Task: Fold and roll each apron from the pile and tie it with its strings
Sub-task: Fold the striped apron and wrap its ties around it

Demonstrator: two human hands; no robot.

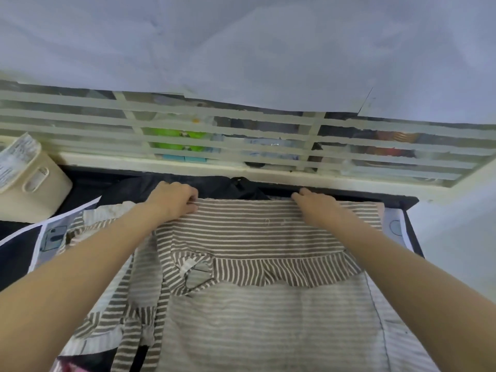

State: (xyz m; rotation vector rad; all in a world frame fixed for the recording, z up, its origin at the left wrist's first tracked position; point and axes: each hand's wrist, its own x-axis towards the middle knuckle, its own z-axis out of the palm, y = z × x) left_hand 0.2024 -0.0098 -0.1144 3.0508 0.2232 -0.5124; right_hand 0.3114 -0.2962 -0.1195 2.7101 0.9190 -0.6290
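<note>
Both hands grip the far edge of the striped apron [257, 237]: the left hand [174, 200], centre-left of the frame, pinches the hem with curled fingers, and the right hand [316, 205], centre-right, has its fingers hooked over the same edge. The apron lies spread across the middle and lower frame on a dark table [410, 210], its brown-and-white top panel folded toward the viewer and ending in a ruffle [281, 275] over a paler striped layer.

From left to right: a cream plastic basket [35, 189] sits at the left edge, a printed sheet [40, 237] lies partly under the cloth, and the apron strings [134, 318] trail loose at lower left. Behind the hands runs a taped-over window grille [241, 135], and a second sheet [397, 226] peeks out at the right.

This looks like the folding step, or the start of rolling from the far edge. The next move probably calls for both hands to bring the edge over evenly, keeping it straight, and for the strings to stay free for tying.
</note>
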